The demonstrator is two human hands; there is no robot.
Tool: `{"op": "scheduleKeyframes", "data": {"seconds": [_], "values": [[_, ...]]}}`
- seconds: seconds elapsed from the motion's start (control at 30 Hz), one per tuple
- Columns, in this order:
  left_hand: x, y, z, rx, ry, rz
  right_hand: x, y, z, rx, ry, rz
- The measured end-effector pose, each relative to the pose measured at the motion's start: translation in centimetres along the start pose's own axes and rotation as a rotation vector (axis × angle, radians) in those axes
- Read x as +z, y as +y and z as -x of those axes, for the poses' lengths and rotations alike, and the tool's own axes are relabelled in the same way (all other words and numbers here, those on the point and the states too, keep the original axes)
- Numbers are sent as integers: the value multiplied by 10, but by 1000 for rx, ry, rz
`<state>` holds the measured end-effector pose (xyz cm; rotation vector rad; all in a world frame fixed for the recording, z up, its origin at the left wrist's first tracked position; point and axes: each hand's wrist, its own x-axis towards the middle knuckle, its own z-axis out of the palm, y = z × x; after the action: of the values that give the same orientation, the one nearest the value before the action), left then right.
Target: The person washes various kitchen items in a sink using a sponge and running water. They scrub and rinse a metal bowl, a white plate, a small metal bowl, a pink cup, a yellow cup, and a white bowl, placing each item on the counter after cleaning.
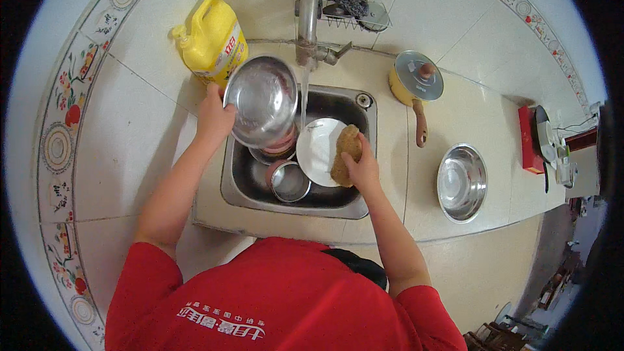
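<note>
My left hand (217,116) grips the rim of a stainless steel bowl (263,100), tilted above the left side of the sink (297,212). In my right hand (363,168) is a brown loofah sponge (347,156), over the right part of a white plate (317,148). Water runs from the faucet (308,14) in a thin stream (305,92) close to the bowl's right edge. A small round metal-rimmed container (291,183) sits in the basin. Behind the bowl, a reddish vessel (282,145) is partly hidden.
A yellow detergent jug (214,34) stands behind my left hand. On the counter to the right are a lidded yellow saucepan (417,80) and a steel basin (462,183). A wire rack (351,19) with dark scouring pads hangs behind the faucet. Farther right is a red box (529,141).
</note>
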<state>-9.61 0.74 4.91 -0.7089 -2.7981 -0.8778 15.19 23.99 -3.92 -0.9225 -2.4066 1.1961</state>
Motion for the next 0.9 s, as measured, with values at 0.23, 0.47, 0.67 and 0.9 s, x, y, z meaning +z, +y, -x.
{"op": "scheduleKeyframes", "data": {"seconds": [0.23,0.47,0.67,0.9], "values": [[43,6,86,-680,-555,921,-13,-52,-21,-312,5,116],[139,-3,128,-428,-328,1002,87,-76,-17,-88,-348,-58],[71,13,115,-569,-294,1174,38,-51,-15,-539,-561,455],[86,28,127,-435,-338,1103,86,-62,-35,-553,-148,4]]}}
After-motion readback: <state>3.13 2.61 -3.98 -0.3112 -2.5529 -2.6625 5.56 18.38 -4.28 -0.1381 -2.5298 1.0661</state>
